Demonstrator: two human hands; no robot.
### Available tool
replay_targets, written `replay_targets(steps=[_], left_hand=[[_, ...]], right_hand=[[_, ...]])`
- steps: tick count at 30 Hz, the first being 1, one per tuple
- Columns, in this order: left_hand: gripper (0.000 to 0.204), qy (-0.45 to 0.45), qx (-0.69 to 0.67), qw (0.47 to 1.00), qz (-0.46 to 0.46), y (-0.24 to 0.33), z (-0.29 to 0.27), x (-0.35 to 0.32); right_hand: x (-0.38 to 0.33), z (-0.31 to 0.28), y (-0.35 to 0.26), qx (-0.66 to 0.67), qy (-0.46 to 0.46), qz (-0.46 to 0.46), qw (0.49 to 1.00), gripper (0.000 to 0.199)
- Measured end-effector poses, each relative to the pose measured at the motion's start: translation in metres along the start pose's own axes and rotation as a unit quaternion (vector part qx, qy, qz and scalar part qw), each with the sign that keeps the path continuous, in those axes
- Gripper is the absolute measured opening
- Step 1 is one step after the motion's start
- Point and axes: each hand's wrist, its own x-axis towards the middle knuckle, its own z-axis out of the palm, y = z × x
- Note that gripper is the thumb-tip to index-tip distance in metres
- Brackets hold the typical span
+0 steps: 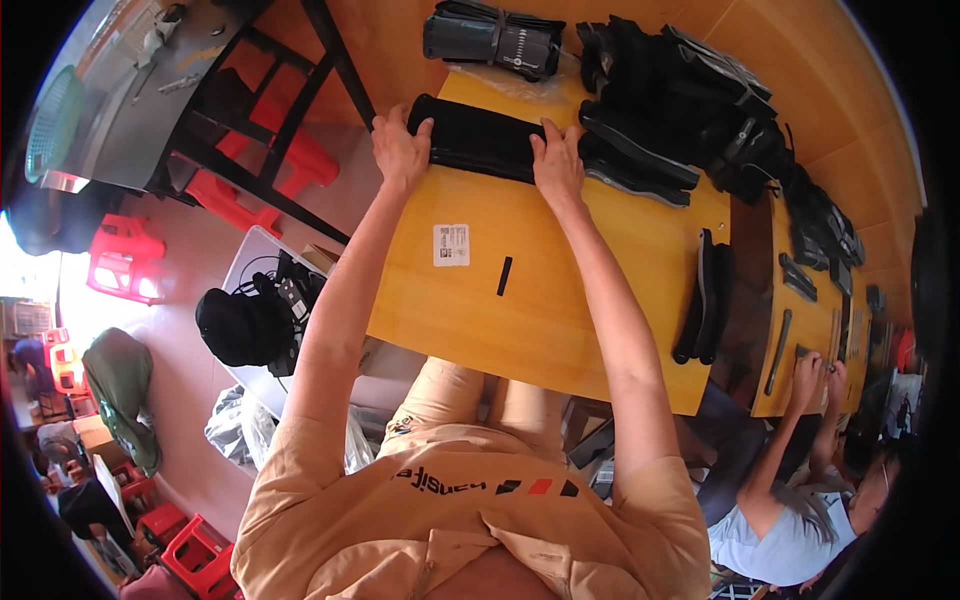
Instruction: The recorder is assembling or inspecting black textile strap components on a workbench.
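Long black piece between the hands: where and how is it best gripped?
Probably by its two short ends, coming from the near side: left hand at the left end, right hand at the right. The long black piece lies flat and crosswise, so end holds should balance it; black stacked parts beside its right end crowd an approach from there.

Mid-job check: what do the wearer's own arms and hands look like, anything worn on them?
Left hand and right hand are ungloved; no watch or bracelet shows. The forearms are bare below short, plain tan sleeves. No cables show on either arm.
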Motion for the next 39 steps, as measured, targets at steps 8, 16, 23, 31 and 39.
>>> replay_targets(steps=[8, 16, 23, 31, 39], left_hand=[[0.052, 0.028, 0.043, 0.996, 0.078, 0.029, -0.006, -0.006], [0.058, -0.021, 0.077, 0.948, 0.307, 0.049, 0.013, -0.023], [0.052, -0.092, 0.283, 0.883, 0.363, 0.028, 0.04, -0.049], [0.056, -0.132, 0.272, 0.89, 0.342, 0.027, 0.039, -0.044], [0.056, 0.02, 0.124, 0.918, 0.375, 0.082, 0.014, -0.066]], right_hand=[[-0.011, -0.039, -0.012, 0.024, -0.006, 0.015, 1.0, 0.03], [-0.076, -0.111, 0.02, 0.028, 0.045, -0.042, 0.998, 0.024], [-0.144, -0.231, 0.123, -0.121, 0.18, 0.044, 0.975, 0.02], [-0.188, -0.246, 0.156, -0.158, 0.112, 0.162, 0.967, 0.033], [-0.183, -0.253, 0.238, -0.033, 0.106, 0.285, 0.952, 0.044]])
